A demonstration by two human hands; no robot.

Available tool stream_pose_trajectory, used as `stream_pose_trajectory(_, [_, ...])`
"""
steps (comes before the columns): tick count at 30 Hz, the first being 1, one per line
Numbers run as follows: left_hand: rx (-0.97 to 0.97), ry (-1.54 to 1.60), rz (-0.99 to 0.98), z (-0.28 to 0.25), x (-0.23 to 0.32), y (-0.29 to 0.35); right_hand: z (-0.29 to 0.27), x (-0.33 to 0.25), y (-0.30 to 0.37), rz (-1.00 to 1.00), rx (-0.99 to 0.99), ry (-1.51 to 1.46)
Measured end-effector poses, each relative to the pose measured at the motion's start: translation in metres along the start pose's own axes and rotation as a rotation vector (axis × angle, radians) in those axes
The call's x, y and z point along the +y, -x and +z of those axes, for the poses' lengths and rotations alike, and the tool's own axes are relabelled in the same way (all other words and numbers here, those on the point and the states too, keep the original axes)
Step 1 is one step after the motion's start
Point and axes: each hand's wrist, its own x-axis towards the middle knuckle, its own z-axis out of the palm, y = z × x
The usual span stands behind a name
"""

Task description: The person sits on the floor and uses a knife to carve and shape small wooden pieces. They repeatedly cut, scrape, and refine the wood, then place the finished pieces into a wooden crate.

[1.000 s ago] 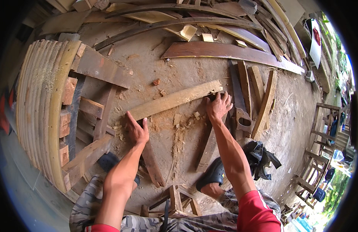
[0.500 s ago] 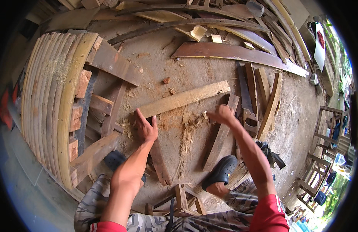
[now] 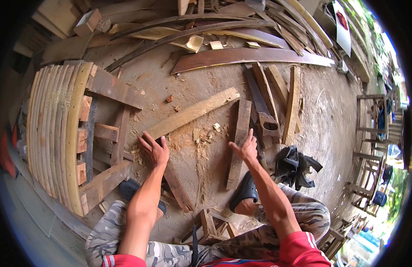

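A pale sawn wood beam [image 3: 195, 111] lies slanted on the dirt floor, its far end up to the right. At its near left end is my left hand [image 3: 155, 152], fingers spread and touching the wood. My right hand [image 3: 245, 147] is open over a darker wood block [image 3: 240, 122], thumb and fingers apart; whether it touches the block I cannot tell. Under the beam's left end, a reddish-brown wood piece [image 3: 178, 189] runs toward me. Right of the dark block lies a handsaw [image 3: 269, 126] with a wooden handle.
A slatted wooden piece [image 3: 59, 133] with a block frame stands at the left. Wood strips [image 3: 291, 104] lie beside the saw, with a black plastic bag [image 3: 295, 164] nearer me. Curved boards [image 3: 241, 58] are piled at the back. Shavings [image 3: 201, 135] litter the floor.
My right hand has come down and nearer me, from beside the beam's far end to over the dark block. My left hand stays at the beam's left end. The view has shifted.
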Motion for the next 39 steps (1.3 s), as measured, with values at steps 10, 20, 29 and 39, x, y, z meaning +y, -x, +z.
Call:
stream_pose_trajectory(10, [-0.353, -0.286, 0.433, -0.017, 0.125, -0.025, 0.013, 0.014, 0.039, -0.039, -0.224, -0.114])
stream_pose_trajectory(20, [-0.243, -0.441, 0.491, -0.014, 0.146, -0.038, 0.011, 0.007, 0.04, 0.008, -0.224, -0.137])
stream_pose_trajectory(29, [-0.264, -0.404, 0.592, -0.023, 0.136, -0.023, 0.004, 0.02, 0.03, -0.106, -0.178, -0.025])
stream_pose_trajectory(39, [-0.321, -0.474, 0.665, -0.009, 0.136, -0.022, 0.013, 0.03, 0.041, -0.089, -0.15, 0.065])
